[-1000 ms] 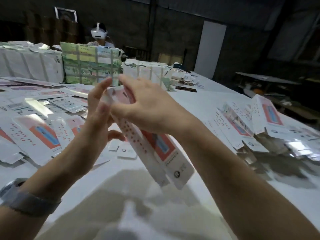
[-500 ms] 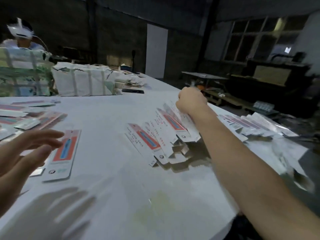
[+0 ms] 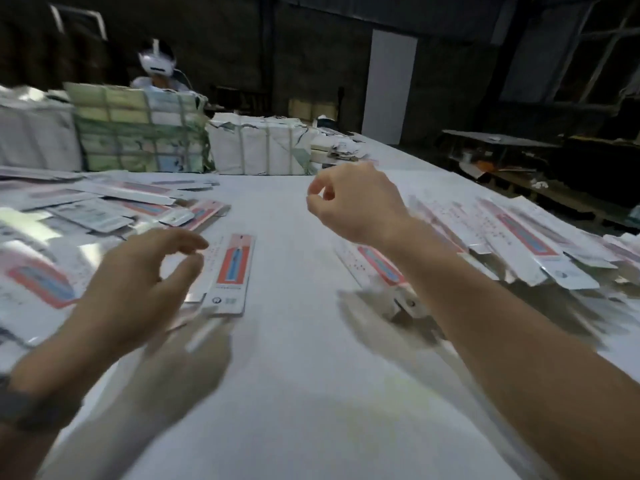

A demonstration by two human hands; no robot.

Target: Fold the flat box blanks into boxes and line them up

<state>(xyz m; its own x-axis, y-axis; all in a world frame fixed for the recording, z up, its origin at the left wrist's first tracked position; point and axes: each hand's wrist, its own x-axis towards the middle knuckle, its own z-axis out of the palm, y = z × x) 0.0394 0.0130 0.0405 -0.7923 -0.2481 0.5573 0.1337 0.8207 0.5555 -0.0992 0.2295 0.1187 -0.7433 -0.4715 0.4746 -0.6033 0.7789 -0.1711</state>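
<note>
A long white box blank with a red and blue panel (image 3: pixel 231 271) lies flat on the white table (image 3: pixel 294 393), just right of my left hand (image 3: pixel 138 285). That hand hovers above the table with loosely curved fingers and holds nothing. My right hand (image 3: pixel 356 206) hangs in the air over the table's middle, fingers loosely curled, empty. Folded boxes (image 3: pixel 519 240) lie overlapping in a row at the right, partly behind my right forearm. A heap of flat blanks (image 3: pixel 86 209) covers the left side.
Strapped bundles of packed blanks (image 3: pixel 138 133) and white bundles (image 3: pixel 263 147) stand along the table's far side. A person wearing a white headset (image 3: pixel 156 64) sits behind them. Dark benches (image 3: pixel 502 143) stand beyond the table's right edge.
My right hand has left the row of boxes at the right and swung back toward the middle, empty. The view has turned left. My left hand stays over the lone blank.
</note>
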